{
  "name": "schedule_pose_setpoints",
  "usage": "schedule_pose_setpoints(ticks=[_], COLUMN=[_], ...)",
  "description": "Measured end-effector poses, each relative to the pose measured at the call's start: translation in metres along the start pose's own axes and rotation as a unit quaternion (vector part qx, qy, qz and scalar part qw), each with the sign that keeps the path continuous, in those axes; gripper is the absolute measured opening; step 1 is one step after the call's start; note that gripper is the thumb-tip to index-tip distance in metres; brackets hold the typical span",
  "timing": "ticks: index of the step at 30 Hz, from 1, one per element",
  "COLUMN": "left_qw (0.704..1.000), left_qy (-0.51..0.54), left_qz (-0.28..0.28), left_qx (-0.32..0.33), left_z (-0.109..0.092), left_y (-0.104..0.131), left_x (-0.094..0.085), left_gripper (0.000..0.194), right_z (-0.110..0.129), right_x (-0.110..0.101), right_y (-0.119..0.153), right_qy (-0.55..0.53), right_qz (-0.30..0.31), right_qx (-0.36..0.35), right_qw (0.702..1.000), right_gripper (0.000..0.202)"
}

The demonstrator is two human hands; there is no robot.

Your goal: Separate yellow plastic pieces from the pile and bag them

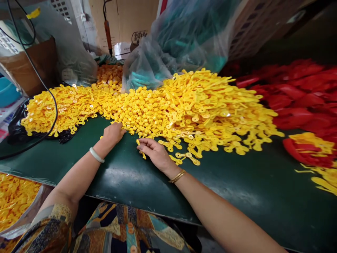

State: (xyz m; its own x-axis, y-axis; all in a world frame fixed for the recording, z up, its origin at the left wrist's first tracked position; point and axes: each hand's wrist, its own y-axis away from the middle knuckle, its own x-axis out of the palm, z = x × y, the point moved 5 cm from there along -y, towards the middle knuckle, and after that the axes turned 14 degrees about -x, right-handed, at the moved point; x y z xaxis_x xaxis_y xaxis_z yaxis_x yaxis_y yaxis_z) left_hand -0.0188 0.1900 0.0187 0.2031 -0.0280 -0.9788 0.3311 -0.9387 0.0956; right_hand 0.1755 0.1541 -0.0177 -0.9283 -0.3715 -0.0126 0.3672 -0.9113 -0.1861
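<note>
My left hand (113, 134), with a pale bangle at its wrist, reaches the front edge of a heap of small yellow parts (142, 109); its fingers are bent together, and what they grip is hidden. To its right my right hand (155, 151), with a gold bracelet, pinches a small yellow piece (143, 154) between thumb and fingers just above the green tabletop (118, 179). Long flat yellow pieces with round ends (210, 109) are piled behind and to the right of my right hand. More such pieces (58, 109) lie in a heap at the left.
Red parts (297, 95) are piled at the right, beside a red bowl (292, 151) holding yellow pieces. A plastic bag (168, 52) stands behind the heap. A black cable (39, 75) hangs at the left. A container of yellow parts (15, 200) is at the lower left.
</note>
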Motion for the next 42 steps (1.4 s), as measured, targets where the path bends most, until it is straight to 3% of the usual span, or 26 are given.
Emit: schedule_pose_setpoints(ticks=[4, 7, 11, 15, 18, 22, 29, 37, 42], left_qw=[0.998, 0.972, 0.865, 0.75, 0.696, 0.649, 0.625, 0.653, 0.655], left_qy=[0.053, 0.222, 0.454, 0.592, 0.643, 0.687, 0.704, 0.685, 0.682], left_qz=[0.013, 0.068, 0.213, 0.294, 0.316, 0.328, 0.338, 0.321, 0.324], left_qx=[0.022, 0.041, 0.034, 0.042, 0.035, 0.016, 0.015, 0.017, 0.016], left_z=[0.002, 0.007, 0.008, 0.001, -0.001, -0.001, -0.001, -0.001, -0.001], left_y=[0.006, 0.018, 0.047, 0.073, 0.081, 0.08, 0.078, 0.078, 0.078], left_x=[-0.002, -0.004, 0.005, 0.01, 0.012, 0.018, 0.028, 0.03, 0.029], left_gripper=[0.02, 0.025, 0.035, 0.039, 0.04, 0.04, 0.04, 0.041, 0.042], right_z=[0.004, 0.011, 0.024, 0.034, 0.034, 0.031, 0.03, 0.031, 0.027], right_x=[-0.001, -0.003, -0.002, 0.006, 0.008, 0.006, 0.008, 0.01, 0.009], right_y=[-0.001, -0.001, 0.005, 0.013, 0.015, 0.014, 0.015, 0.015, 0.015], right_qy=[-0.001, -0.017, -0.041, -0.055, -0.061, -0.058, -0.04, -0.006, -0.011], right_qz=[0.001, -0.016, -0.025, 0.007, 0.009, 0.0, 0.017, 0.031, 0.019], right_qx=[-0.006, -0.018, -0.045, -0.06, -0.06, -0.059, -0.06, -0.066, -0.058], right_qw=[1.0, 1.0, 0.998, 0.997, 0.996, 0.997, 0.997, 0.997, 0.998], right_gripper=[0.031, 0.03, 0.032, 0.03, 0.029, 0.03, 0.031, 0.031, 0.031])
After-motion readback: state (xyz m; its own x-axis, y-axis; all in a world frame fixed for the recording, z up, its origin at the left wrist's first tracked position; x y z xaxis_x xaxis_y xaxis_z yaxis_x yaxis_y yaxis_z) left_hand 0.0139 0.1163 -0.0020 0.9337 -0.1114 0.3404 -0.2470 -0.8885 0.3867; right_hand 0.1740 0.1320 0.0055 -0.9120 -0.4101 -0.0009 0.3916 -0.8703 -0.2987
